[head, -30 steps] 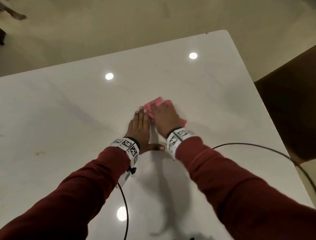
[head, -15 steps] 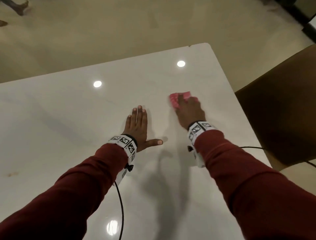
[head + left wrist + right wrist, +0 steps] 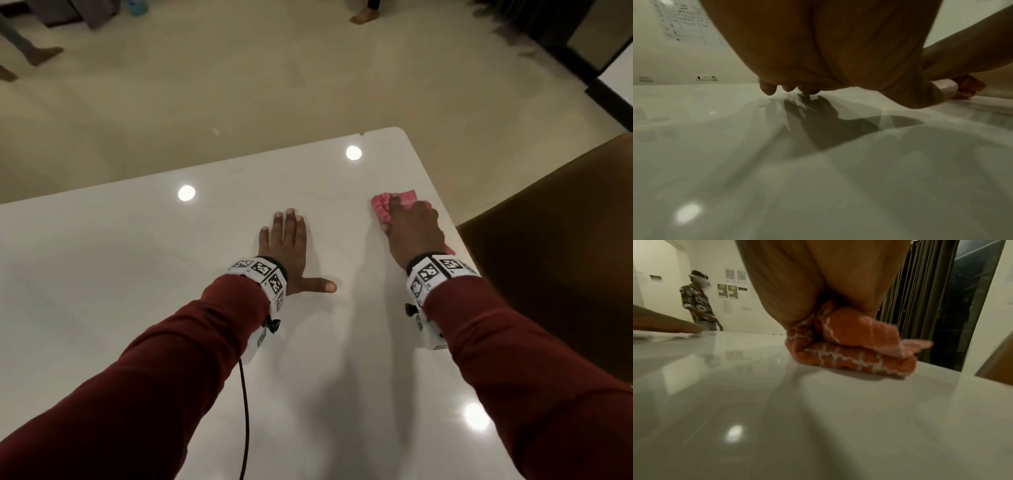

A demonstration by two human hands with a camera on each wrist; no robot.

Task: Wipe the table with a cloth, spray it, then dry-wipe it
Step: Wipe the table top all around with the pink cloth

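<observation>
Cloth under right hand, near the right edge of the white table.

Right-hand fingers curl over the bunched pink cloth, pressing it to the surface. Left hand lies flat on the tabletop well apart from the cloth, fingers straight and close together, thumb spread wide, holding nothing.

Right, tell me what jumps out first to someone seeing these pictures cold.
The pink cloth, bunched under the right hand near the white table's right edge, is the only bright colour. The left hand lies flat with fingers spread near the table's middle. Ceiling lights glare off the glossy top, and a brown chair stands beside that right edge.
</observation>
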